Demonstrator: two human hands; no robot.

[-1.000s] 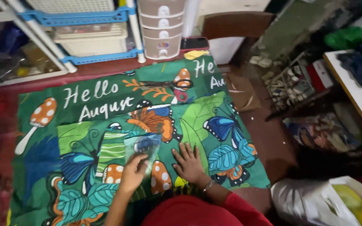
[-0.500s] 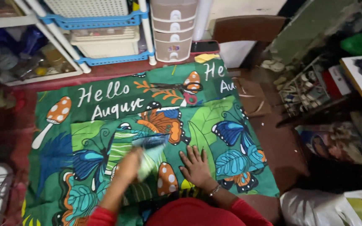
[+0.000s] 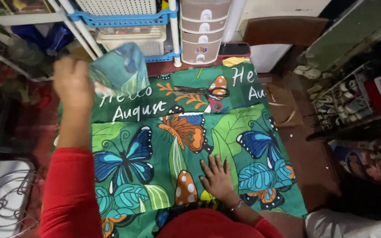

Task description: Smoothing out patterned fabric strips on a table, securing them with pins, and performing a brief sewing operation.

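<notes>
I am looking down on a green butterfly-print cloth (image 3: 225,132) that is lying spread over the floor, filling the middle of the view. My right hand (image 3: 217,178) is resting palm-down on the near part of the cloth, fingers spread flat and apart, just right of a printed orange mushroom. My left hand (image 3: 72,83) is hovering raised at the far left, its red sleeve (image 3: 69,194) running down the near left; the fingers are closing around a small folded piece of blue-green fabric (image 3: 120,70), gripping its left edge, though I cannot tell exactly how they are curling. A pair of red-handled scissors (image 3: 212,102) is lying on the far part of the cloth. Plastic drawers (image 3: 203,31) are standing beyond it.
</notes>
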